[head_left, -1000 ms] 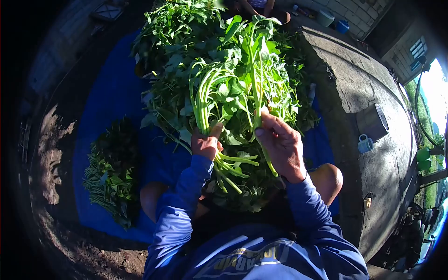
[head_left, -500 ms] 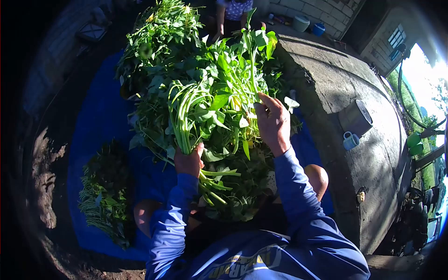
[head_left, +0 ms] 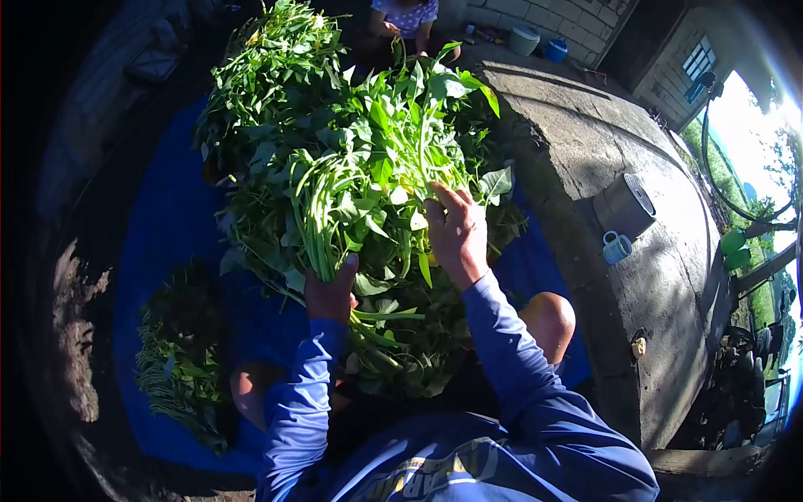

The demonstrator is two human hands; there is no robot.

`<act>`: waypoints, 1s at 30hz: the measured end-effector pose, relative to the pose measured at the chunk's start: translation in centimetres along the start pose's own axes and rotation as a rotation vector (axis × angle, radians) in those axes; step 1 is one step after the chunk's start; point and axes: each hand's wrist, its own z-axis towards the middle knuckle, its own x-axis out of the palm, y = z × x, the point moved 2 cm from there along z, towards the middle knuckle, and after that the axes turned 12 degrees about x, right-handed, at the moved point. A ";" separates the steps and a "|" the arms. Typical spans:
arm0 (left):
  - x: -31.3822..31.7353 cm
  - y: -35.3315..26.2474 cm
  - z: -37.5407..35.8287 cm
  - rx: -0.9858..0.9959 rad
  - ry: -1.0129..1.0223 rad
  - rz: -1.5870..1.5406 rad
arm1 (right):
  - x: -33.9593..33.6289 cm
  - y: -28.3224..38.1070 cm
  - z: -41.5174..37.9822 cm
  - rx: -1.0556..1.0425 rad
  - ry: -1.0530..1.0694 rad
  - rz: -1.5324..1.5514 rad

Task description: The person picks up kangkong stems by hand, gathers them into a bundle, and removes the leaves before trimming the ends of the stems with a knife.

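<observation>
My left hand (head_left: 329, 293) is closed around a bunch of leafy green stems (head_left: 316, 222). Their pale, curved stalks rise above the fist and the cut ends (head_left: 381, 328) stick out below it. To its right, my right hand (head_left: 460, 236) has its thumb and fingers pinched on a leafy green stem at the sunlit side of the heap; the exact grip is partly hidden by leaves. Both hands are over a large heap of leafy greens (head_left: 368, 125) with broad, pointed leaves. A separate pile of greens (head_left: 184, 360) lies in shade at the left.
Under the greens is a blue tarp (head_left: 159, 226). A concrete slab (head_left: 577, 142) borders it on the right, bearing a white mug (head_left: 616, 248) and a metal tin (head_left: 626, 207). Another person (head_left: 406, 17) sits beyond the heap. A bucket (head_left: 524, 40) stands by the block wall.
My right hand has moved down and left, toward the left hand, and the long shoot by it is lower. My left hand keeps its bunch. The view has shifted slightly. The other person's hand has risen.
</observation>
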 end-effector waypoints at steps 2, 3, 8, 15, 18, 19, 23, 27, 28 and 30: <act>0.6 0.6 -0.4 -0.055 -0.049 -0.065 | 2.9 1.7 -4.6 0.075 0.322 0.194; 0.9 0.5 -1.2 -0.131 -0.068 -0.094 | 4.6 1.7 -7.0 0.109 0.550 0.246; -2.7 5.5 1.0 -0.368 0.178 0.171 | 7.2 0.7 -12.1 0.224 0.749 0.389; -2.6 8.3 0.5 0.022 -0.007 0.158 | 8.9 0.0 -14.5 0.243 0.719 0.425; -1.8 7.7 -0.3 -0.019 -0.042 -0.060 | 9.5 -0.2 -15.1 0.175 0.763 0.400; -2.6 9.0 0.6 -0.101 0.001 -0.073 | 9.7 -0.1 -15.4 0.105 0.693 0.438; -2.8 8.1 0.8 -0.178 -0.023 -0.220 | 9.6 0.9 -16.9 0.130 0.475 0.617; -3.6 5.8 0.1 -0.180 0.036 0.079 | 10.2 -0.6 -16.8 0.186 0.540 0.649; -3.8 4.2 0.2 -0.149 0.069 0.306 | 8.6 0.5 -15.3 0.233 0.591 0.614; -2.0 -0.4 -1.6 -0.320 -0.075 0.016 | 7.5 0.7 -12.4 0.171 0.438 0.575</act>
